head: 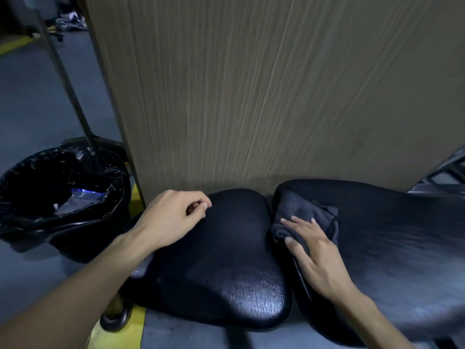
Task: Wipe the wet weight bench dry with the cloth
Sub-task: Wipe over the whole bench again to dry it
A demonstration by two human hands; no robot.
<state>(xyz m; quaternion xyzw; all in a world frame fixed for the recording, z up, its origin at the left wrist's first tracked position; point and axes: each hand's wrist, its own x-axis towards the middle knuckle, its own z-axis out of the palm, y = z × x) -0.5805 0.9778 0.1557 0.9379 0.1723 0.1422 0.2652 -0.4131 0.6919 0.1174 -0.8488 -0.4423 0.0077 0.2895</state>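
Note:
The weight bench has two black padded parts: a seat pad (226,280) in the middle with a glossy front, and a longer back pad (392,248) to its right. A folded grey cloth (299,212) lies on the left end of the back pad, by the gap between the pads. My right hand (314,250) presses flat on the cloth, fingers spread, thumb against its folded edge. My left hand (173,217) rests on the seat pad's far left edge, with its fingers loosely curled and nothing in them.
A tall wood-grain panel (251,96) stands right behind the bench. A bin lined with a black bag (63,195) sits on the grey floor at the left. A slanted metal pole (65,76) rises behind it. Yellow floor marking (118,331) runs under the seat.

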